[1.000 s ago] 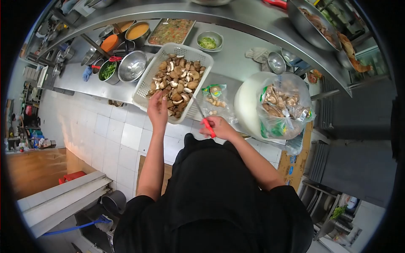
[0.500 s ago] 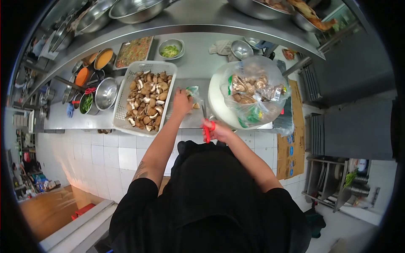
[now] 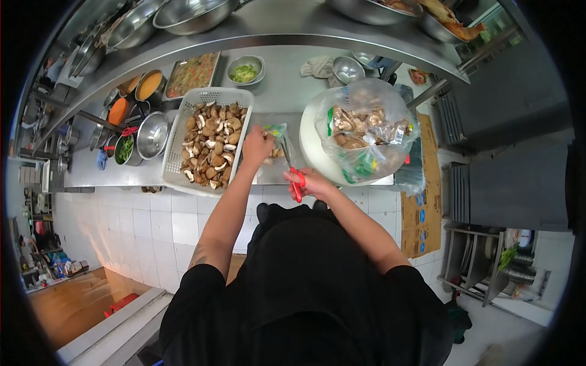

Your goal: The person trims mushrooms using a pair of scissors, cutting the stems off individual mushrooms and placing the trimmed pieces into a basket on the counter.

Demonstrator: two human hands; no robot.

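My left hand (image 3: 259,145) has its fingers curled closed at the near-left edge of a small clear plastic bag (image 3: 278,130) with green print. Held in my right hand (image 3: 312,182) is a pair of scissors with red handles (image 3: 297,177); the blades reach up and left over the bag. A few mushroom bits show by the bag, partly covered. Left of my left hand stands a white perforated basket (image 3: 174,146) heaped with shiitake mushrooms (image 3: 213,140), some cut. On the right, a large clear bag of mushrooms (image 3: 360,131) rests on a round white container (image 3: 310,139).
A metal shelf (image 3: 274,41) with steel bowls (image 3: 195,13) crosses above the counter. Behind the basket are a tray of chopped food (image 3: 192,74) and a bowl of green shreds (image 3: 245,71). Pots and a steel bowl (image 3: 154,135) stand left. Cardboard (image 3: 425,213) lies on the floor right.
The scissors have swung up and left, so the blades now lie over the small bag. My left hand has shifted slightly left, fingers at the bag's edge.
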